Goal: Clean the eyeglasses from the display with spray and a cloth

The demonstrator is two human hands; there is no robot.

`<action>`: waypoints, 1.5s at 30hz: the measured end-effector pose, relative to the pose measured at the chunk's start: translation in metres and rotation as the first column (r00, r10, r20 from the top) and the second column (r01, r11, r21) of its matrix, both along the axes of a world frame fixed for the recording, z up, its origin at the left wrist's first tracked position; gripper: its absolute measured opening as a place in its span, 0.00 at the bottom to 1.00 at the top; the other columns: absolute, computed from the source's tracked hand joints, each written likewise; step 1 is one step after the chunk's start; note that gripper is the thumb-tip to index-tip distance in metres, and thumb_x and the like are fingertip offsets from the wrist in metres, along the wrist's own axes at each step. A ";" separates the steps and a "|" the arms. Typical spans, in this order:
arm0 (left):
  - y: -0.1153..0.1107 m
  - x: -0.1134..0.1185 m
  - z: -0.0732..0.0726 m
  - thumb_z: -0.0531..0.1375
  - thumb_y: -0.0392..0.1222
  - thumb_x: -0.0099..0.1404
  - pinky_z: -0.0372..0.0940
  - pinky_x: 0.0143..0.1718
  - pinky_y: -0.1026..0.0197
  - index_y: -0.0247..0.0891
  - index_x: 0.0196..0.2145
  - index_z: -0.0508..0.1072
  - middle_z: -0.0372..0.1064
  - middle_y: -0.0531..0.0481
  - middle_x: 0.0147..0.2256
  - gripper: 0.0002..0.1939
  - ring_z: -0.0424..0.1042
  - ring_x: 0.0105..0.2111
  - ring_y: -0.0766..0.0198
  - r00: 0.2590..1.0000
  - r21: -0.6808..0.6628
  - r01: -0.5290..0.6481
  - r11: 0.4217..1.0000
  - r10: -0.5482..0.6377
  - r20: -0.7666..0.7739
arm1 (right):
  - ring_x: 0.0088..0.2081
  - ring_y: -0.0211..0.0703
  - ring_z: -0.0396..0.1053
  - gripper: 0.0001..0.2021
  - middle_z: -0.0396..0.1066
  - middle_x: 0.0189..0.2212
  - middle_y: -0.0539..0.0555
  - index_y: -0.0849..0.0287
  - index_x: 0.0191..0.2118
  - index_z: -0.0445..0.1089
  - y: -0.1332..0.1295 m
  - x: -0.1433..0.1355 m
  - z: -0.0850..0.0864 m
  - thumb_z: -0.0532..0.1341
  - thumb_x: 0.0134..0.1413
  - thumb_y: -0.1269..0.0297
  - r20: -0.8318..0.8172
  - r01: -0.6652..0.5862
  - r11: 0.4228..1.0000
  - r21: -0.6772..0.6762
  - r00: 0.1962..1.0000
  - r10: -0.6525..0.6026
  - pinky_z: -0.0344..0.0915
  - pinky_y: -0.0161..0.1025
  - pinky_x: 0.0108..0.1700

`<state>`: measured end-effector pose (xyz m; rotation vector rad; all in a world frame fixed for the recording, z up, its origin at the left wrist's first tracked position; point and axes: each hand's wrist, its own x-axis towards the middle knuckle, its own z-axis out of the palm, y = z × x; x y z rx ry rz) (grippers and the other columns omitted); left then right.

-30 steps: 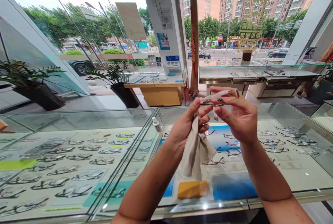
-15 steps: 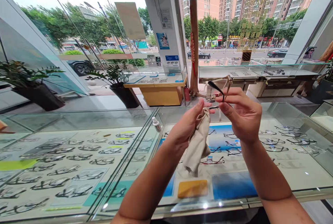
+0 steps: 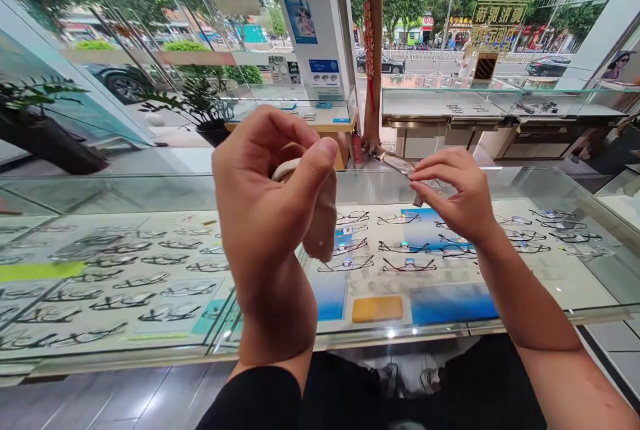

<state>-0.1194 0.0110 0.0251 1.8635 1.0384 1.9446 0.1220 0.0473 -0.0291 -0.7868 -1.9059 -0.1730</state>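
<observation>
My left hand (image 3: 273, 197) is raised close to the camera, its fingers curled around a beige cleaning cloth (image 3: 321, 220) that hangs down from it. Farther out to the right, my right hand (image 3: 453, 193) pinches a pair of eyeglasses (image 3: 400, 167) between thumb and fingers. The thin frame points away to the left, and part of the glasses is hidden behind the fingers. Cloth and glasses are apart. Both hands are above the glass display counter (image 3: 360, 183).
Rows of spectacles (image 3: 409, 266) lie inside the counter, with a yellow-orange case (image 3: 377, 309) near its front edge. Beyond it are another display case (image 3: 445, 107), a wooden post (image 3: 372, 50) and a potted plant (image 3: 200, 100).
My left hand has pulled the cloth away from the glasses, coming up, left and closer. My right hand keeps the glasses, now turned differently. The view has tilted down.
</observation>
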 end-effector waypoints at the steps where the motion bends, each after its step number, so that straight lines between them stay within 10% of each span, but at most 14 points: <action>1: -0.004 0.002 0.001 0.69 0.47 0.66 0.65 0.27 0.58 0.48 0.28 0.73 0.73 0.58 0.28 0.10 0.72 0.28 0.65 0.999 0.025 -0.051 0.998 0.051 -0.010 | 0.47 0.49 0.75 0.04 0.83 0.40 0.50 0.51 0.38 0.80 0.002 0.001 -0.011 0.67 0.65 0.65 0.064 0.029 1.000 -0.009 0.998 -0.028 0.67 0.51 0.51; 7: -0.023 0.014 0.001 0.70 0.44 0.64 0.59 0.20 0.54 0.51 0.30 0.78 0.73 0.54 0.27 0.06 0.70 0.26 0.61 0.983 0.080 -0.133 0.988 0.142 -0.120 | 0.48 0.52 0.71 0.07 0.83 0.41 0.55 0.56 0.38 0.80 0.021 0.005 -0.087 0.64 0.68 0.67 0.365 0.184 0.976 -0.119 0.922 -0.129 0.61 0.51 0.52; 12: -0.017 0.021 -0.003 0.71 0.43 0.66 0.57 0.21 0.58 0.45 0.31 0.77 0.72 0.55 0.26 0.08 0.67 0.25 0.65 0.978 0.081 -0.046 0.996 0.061 -0.197 | 0.49 0.53 0.68 0.07 0.82 0.44 0.58 0.59 0.38 0.81 0.036 0.001 -0.115 0.65 0.66 0.70 0.634 0.278 0.904 -0.325 0.773 -0.010 0.58 0.48 0.49; 18: 0.039 0.026 -0.039 0.63 0.45 0.70 0.67 0.36 0.62 0.39 0.33 0.76 0.79 0.52 0.31 0.09 0.75 0.33 0.65 0.886 -0.144 0.141 0.979 -0.190 -0.423 | 0.48 0.52 0.67 0.09 0.81 0.42 0.60 0.60 0.36 0.82 0.042 -0.004 -0.123 0.64 0.66 0.72 0.698 0.281 0.898 -0.337 0.715 0.038 0.55 0.47 0.50; 28: 0.089 0.018 -0.130 0.56 0.45 0.73 0.64 0.40 0.58 0.39 0.44 0.81 0.83 0.44 0.40 0.14 0.78 0.41 0.53 0.572 -0.413 -0.420 0.808 -0.117 -0.812 | 0.51 0.56 0.64 0.14 0.80 0.47 0.63 0.61 0.42 0.83 0.048 -0.016 -0.121 0.58 0.69 0.73 0.746 0.330 0.912 -0.244 0.664 -0.041 0.52 0.51 0.53; 45: 0.100 0.020 -0.156 0.60 0.41 0.68 0.67 0.42 0.58 0.41 0.44 0.85 0.83 0.43 0.42 0.13 0.79 0.44 0.50 0.442 -0.491 -0.486 0.723 -0.282 -0.852 | 0.51 0.54 0.67 0.10 0.81 0.45 0.61 0.58 0.37 0.83 0.040 -0.015 -0.122 0.64 0.67 0.68 0.774 0.323 0.884 -0.339 0.630 0.066 0.53 0.48 0.53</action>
